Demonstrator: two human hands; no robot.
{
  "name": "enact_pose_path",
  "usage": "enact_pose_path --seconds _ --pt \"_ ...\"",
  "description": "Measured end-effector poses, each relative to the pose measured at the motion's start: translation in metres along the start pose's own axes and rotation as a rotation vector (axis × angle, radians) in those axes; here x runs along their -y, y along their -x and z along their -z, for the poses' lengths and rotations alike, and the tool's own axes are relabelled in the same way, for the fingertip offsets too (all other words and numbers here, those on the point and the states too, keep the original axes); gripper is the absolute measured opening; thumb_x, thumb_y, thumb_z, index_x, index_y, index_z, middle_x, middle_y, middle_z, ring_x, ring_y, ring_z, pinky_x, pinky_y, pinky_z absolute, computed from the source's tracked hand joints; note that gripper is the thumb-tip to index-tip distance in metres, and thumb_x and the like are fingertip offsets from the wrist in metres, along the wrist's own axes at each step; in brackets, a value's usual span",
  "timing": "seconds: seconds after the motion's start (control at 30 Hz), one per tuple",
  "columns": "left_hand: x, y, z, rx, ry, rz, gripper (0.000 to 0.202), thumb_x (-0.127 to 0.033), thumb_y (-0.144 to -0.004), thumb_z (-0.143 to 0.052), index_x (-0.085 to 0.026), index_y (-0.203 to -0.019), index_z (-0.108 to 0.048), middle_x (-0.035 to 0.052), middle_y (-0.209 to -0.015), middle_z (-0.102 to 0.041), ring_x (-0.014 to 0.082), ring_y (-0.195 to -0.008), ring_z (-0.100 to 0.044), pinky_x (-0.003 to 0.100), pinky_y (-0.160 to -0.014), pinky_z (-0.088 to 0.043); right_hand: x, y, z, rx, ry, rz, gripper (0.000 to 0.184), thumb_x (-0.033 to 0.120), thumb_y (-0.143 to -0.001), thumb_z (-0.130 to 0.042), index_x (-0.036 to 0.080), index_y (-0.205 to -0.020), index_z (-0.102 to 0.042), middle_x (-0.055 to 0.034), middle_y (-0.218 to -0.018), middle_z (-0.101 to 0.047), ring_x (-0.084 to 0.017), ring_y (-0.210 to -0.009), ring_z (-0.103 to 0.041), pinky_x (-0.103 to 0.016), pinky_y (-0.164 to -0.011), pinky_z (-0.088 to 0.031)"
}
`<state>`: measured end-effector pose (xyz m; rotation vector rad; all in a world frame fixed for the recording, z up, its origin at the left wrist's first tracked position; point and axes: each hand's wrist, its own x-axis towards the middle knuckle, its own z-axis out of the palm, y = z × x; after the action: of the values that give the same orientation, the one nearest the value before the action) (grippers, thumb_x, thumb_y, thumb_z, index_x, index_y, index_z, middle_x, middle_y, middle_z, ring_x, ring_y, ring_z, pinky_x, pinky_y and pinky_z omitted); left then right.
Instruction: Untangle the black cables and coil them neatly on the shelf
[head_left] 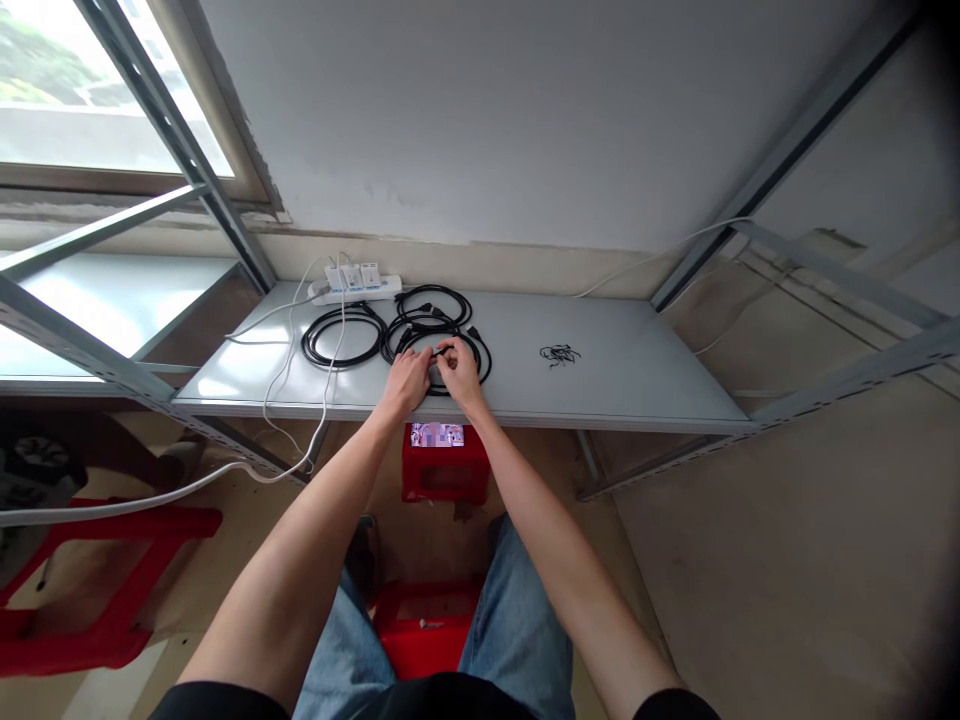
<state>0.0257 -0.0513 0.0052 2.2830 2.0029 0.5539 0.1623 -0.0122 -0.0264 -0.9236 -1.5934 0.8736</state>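
1 blk cable coil (480, 365) under L hand (407, 382), R hand (460, 372) pinching plug (442, 352).

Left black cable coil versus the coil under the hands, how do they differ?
The left coil lies untouched; the front coil lies under the left hand and right hand. The left coil shows all its loops; the hands partly hide the front coil. The left coil sits further from the shelf's front edge than the front coil. Both are black cables looped flat on the grey shelf.

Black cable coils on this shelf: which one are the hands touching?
The front coil under the left hand and right hand; the back coil and leftmost coil lie untouched.
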Motion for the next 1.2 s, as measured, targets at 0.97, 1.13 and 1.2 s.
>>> enact_pose_path --seconds 0.97,1.13,1.2 --pt "0.005 -0.004 -0.003 0.026 -0.062 0.023 0.031 -0.021 -0.109 -0.038 -0.02 -0.113 -0.069 0.0173 -0.107 -0.077 0.0346 -0.114 -0.07 0.042 -0.1 -0.045 -0.001 -0.011 0.038 0.291 0.417 0.049 0.024 0.03 -0.106 -0.059 0.021 -0.086 -0.068 -0.0034 -0.084 -0.071 -0.02 -0.081 -0.063 -0.03 -0.079 -0.044" --pt "0.005 -0.004 -0.003 0.025 -0.064 0.013 0.033 -0.011 -0.102 -0.039 -0.019 -0.114 -0.069 0.0175 -0.106 -0.077 0.035 -0.113 -0.069 0.043 -0.101 -0.045 0.008 -0.009 0.035 0.315 0.544 0.041 0.039 0.051 -0.109 -0.062 0.021 -0.084 -0.069 -0.0037 -0.08 -0.069 -0.019 -0.079 -0.059 -0.029 -0.073 -0.037" --pt "0.005 -0.004 -0.003 0.024 -0.064 0.01 0.034 -0.01 -0.101 -0.04 -0.019 -0.115 -0.069 0.0177 -0.106 -0.077 0.0351 -0.113 -0.07 0.043 -0.101 -0.045 0.007 -0.011 0.034 0.316 0.55 0.028 0.039 0.051 -0.108 -0.063 0.021 -0.084 -0.069 -0.0032 -0.079 -0.069 -0.019 -0.077 -0.059 -0.029 -0.072 -0.037"
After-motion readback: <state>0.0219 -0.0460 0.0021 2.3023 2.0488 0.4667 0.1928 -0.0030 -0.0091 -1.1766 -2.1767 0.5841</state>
